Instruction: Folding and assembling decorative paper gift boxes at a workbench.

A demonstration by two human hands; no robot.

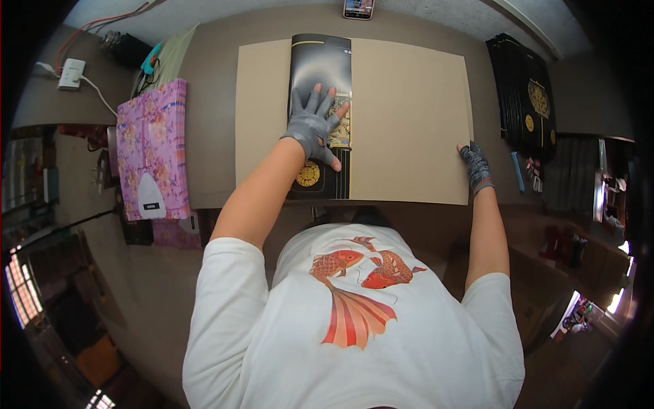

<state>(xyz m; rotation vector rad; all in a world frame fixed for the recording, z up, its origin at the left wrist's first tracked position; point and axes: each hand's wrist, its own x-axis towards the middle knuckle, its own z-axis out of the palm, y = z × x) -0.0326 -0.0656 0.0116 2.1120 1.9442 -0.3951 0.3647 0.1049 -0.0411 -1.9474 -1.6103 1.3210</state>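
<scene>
A wide beige board (409, 123) lies across the table in front of me, and a black printed panel with gold designs (320, 58) runs down it left of the middle. My left hand (312, 131), in a grey fingerless glove, presses flat on this panel with its fingers spread. At the board's right edge is my right hand (475, 165), in a dark patterned fingerless glove. Its thumb side lies against the edge and the hand looks closed on it; the other fingers are mostly hidden.
At the left lies a stack of pink floral folded packs (153, 146), with a white power strip (71, 75) behind. A pile of black-and-gold printed pieces (524, 95) is at the right, near a blue strip-like object (518, 172). A phone (358, 8) rests at the far edge.
</scene>
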